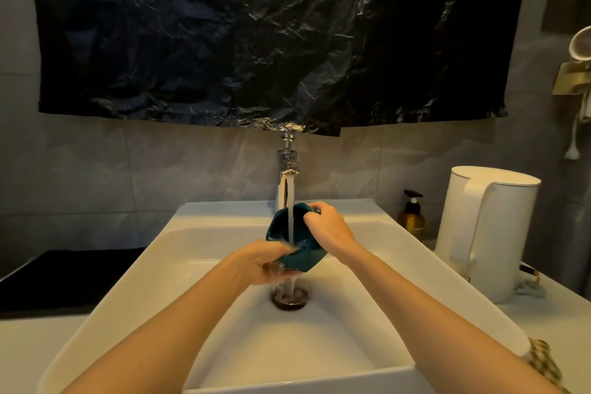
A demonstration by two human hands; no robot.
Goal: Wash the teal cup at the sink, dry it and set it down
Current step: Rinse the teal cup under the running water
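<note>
The teal cup (292,233) is hanging tilted over the middle of the sink (160,265), its mouth turned up towards the faucet (285,179), probably so that the falling water (291,221) is running straight into the bowl and spilling out over the low side. The right hand (329,227) is gripping the upper rim, fingers hooked over the edge, steadying the cup against the stream. The left hand (265,262) is curling round the lower edge where the water is running off, apparently rubbing the surface, though splash and blur are hiding its fingertips. The cup is looking glossy and glazed, with an uneven, angular rim rather than a round one. Below it, water is draining into the dark metal drain (290,296) of the smooth white rectangular basin. A matte white kettle (489,233) and an amber soap bottle (412,217) are standing at the right; crinkled black plastic sheeting (256,35) is hanging above.
</note>
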